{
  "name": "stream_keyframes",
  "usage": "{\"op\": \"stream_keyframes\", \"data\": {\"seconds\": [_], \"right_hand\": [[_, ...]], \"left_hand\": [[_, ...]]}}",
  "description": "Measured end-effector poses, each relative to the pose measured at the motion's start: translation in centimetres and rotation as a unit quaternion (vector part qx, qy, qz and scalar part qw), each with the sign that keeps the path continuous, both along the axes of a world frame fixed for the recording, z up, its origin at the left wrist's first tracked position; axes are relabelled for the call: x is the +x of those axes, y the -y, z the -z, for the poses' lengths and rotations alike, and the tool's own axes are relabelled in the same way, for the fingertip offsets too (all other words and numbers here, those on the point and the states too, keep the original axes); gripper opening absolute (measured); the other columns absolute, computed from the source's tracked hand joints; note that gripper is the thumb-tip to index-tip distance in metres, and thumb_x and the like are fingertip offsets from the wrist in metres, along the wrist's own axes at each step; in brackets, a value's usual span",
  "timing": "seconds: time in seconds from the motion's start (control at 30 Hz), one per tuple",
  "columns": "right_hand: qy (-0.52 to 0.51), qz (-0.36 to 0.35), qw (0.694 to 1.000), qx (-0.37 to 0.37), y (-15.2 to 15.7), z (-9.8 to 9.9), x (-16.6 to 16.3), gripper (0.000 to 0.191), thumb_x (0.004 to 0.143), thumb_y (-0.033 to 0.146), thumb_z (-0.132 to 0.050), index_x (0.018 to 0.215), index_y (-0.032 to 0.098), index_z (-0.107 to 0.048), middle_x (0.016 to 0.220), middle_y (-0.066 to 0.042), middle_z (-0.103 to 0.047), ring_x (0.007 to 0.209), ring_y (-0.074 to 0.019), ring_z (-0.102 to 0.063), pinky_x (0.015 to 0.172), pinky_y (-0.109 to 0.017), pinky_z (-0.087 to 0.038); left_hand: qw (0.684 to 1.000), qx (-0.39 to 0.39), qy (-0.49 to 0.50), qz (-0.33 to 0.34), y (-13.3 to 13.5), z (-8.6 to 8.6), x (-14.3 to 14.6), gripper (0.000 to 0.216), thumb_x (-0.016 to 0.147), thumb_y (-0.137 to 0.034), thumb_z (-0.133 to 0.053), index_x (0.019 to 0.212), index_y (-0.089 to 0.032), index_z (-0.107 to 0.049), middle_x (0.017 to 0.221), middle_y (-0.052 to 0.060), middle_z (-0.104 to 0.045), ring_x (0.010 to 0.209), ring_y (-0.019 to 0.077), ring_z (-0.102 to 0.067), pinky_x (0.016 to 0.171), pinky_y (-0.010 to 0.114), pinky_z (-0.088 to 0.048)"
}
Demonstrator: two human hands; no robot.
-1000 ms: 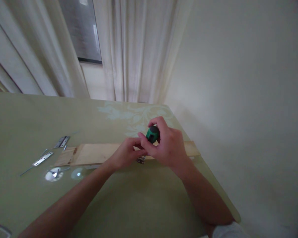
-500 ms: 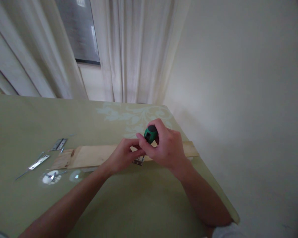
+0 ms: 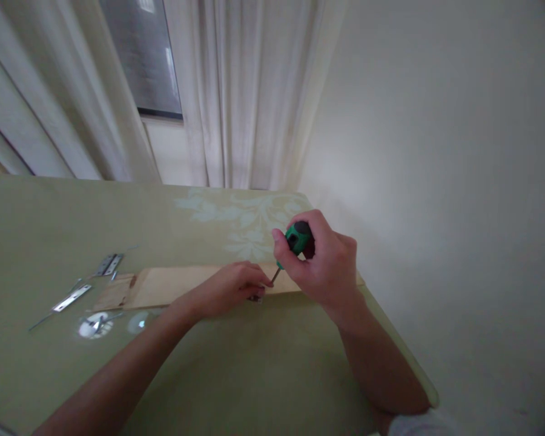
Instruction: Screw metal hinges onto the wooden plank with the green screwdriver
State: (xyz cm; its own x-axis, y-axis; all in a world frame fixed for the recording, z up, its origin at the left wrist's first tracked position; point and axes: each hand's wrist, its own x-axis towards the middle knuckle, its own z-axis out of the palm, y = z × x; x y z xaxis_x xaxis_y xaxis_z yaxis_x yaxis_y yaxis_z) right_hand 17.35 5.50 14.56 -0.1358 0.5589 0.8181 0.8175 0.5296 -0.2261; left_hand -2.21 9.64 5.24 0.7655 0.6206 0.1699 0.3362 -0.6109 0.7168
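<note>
My right hand (image 3: 324,260) is wrapped round the green and black handle of a screwdriver (image 3: 298,238). Its thin shaft slants down and left, with the tip close to my left fingertips. My left hand (image 3: 236,286) rests low over a long pale wooden board (image 3: 168,284), fingers closed on a small metal hinge (image 3: 255,298) at the board's near edge. Most of the hinge is hidden under those fingers. Whether a screw sits at the screwdriver's tip is too small to tell.
Left of the board lie a folded hinge (image 3: 109,264), a shiny metal strip with holes (image 3: 72,298) and a thin rod beside it. A white round dish (image 3: 95,325) holds small metal pieces; another clear round piece (image 3: 139,323) is close by. A wall (image 3: 436,181) borders the table's right side.
My right hand has moved right and slightly up with the screwdriver, baring its shaft. My left hand has stayed near the hinge, its fingers now lower and flatter over it.
</note>
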Motion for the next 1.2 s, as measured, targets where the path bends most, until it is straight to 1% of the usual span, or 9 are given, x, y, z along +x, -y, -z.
{"op": "stream_keyframes", "data": {"seconds": [0.43,0.57,0.7,0.8,0.87,0.93,1.03,1.13,1.2], "right_hand": [[0.007,0.016,1.000,-0.002,0.0,-0.1,0.1,0.023,0.096,0.043,-0.066,0.091,0.022,-0.060,0.060,0.007,-0.060,0.045,-0.0082,-0.051,0.049,-0.022,-0.037],[0.010,0.026,0.999,0.034,0.4,-0.4,0.6,0.023,0.096,0.044,-0.067,0.091,0.023,-0.059,0.059,0.008,-0.060,0.044,-0.0082,-0.052,0.048,-0.022,-0.038],[0.008,0.040,0.995,0.091,2.8,-2.0,1.3,0.022,0.095,0.043,-0.070,0.090,0.024,-0.060,0.061,0.007,-0.063,0.043,-0.0084,-0.054,0.046,-0.022,-0.041],[-0.052,0.081,0.988,0.117,5.3,-3.5,2.0,0.021,0.093,0.043,-0.073,0.089,0.025,-0.063,0.064,0.004,-0.065,0.043,-0.0102,-0.055,0.044,-0.025,-0.042],[-0.125,0.095,0.978,0.136,6.9,-3.5,2.7,0.021,0.091,0.043,-0.075,0.086,0.024,-0.066,0.063,0.003,-0.064,0.042,-0.0117,-0.054,0.043,-0.026,-0.041],[-0.206,0.095,0.964,0.142,8.2,-2.1,3.7,0.021,0.089,0.043,-0.076,0.084,0.023,-0.067,0.063,0.002,-0.062,0.044,-0.0130,-0.054,0.043,-0.027,-0.042],[-0.314,0.065,0.947,0.039,10.1,2.9,5.4,0.025,0.087,0.045,-0.077,0.083,0.022,-0.069,0.067,0.001,-0.062,0.047,-0.0135,-0.056,0.043,-0.026,-0.044],[-0.509,0.062,0.853,-0.101,12.2,9.6,6.8,0.036,0.084,0.055,-0.079,0.089,0.022,-0.067,0.056,0.005,-0.056,0.039,-0.0116,-0.049,0.035,-0.021,-0.035],[-0.606,0.067,0.777,-0.153,13.6,13.5,7.2,0.047,0.077,0.063,-0.082,0.092,0.022,-0.067,0.058,0.004,-0.062,0.044,-0.0138,-0.056,0.038,-0.021,-0.040]], "left_hand": [[0.979,0.197,-0.042,-0.042,0.2,1.6,0.8,0.014,0.100,-0.019,-0.065,0.094,-0.021,-0.077,0.089,0.002,-0.076,0.087,0.0180,-0.068,0.082,0.029,-0.045],[0.941,0.316,-0.105,-0.054,0.5,1.8,1.0,0.017,0.100,-0.023,-0.067,0.083,-0.019,-0.070,0.081,0.001,-0.071,0.080,0.0186,-0.064,0.077,0.032,-0.041],[0.889,0.424,-0.160,-0.066,0.8,2.1,1.3,0.019,0.102,-0.028,-0.065,0.086,-0.018,-0.063,0.085,0.004,-0.069,0.081,0.0218,-0.064,0.074,0.036,-0.040],[0.856,0.475,-0.184,-0.087,1.0,2.6,1.8,0.015,0.103,-0.025,-0.062,0.090,-0.017,-0.063,0.087,0.006,-0.068,0.083,0.0237,-0.064,0.073,0.037,-0.040],[0.842,0.494,-0.198,-0.090,1.1,2.8,2.2,0.011,0.102,-0.021,-0.062,0.091,-0.017,-0.063,0.087,0.006,-0.068,0.084,0.0245,-0.064,0.072,0.037,-0.040],[0.835,0.499,-0.213,-0.088,1.1,2.8,2.5,0.007,0.099,-0.016,-0.063,0.092,-0.017,-0.065,0.088,0.007,-0.069,0.086,0.0251,-0.064,0.072,0.037,-0.040],[0.841,0.481,-0.230,-0.094,1.0,2.5,2.9,0.009,0.098,-0.014,-0.064,0.091,-0.017,-0.069,0.090,0.009,-0.070,0.090,0.0257,-0.065,0.074,0.037,-0.041],[0.861,0.434,-0.248,-0.095,0.9,2.0,3.5,0.013,0.097,-0.013,-0.064,0.089,-0.015,-0.073,0.090,0.012,-0.072,0.095,0.0268,-0.066,0.076,0.037,-0.042],[0.871,0.406,-0.261,-0.097,0.7,1.7,3.9,0.014,0.096,-0.011,-0.065,0.086,-0.015,-0.076,0.087,0.013,-0.073,0.094,0.0270,-0.067,0.076,0.036,-0.042]]}}
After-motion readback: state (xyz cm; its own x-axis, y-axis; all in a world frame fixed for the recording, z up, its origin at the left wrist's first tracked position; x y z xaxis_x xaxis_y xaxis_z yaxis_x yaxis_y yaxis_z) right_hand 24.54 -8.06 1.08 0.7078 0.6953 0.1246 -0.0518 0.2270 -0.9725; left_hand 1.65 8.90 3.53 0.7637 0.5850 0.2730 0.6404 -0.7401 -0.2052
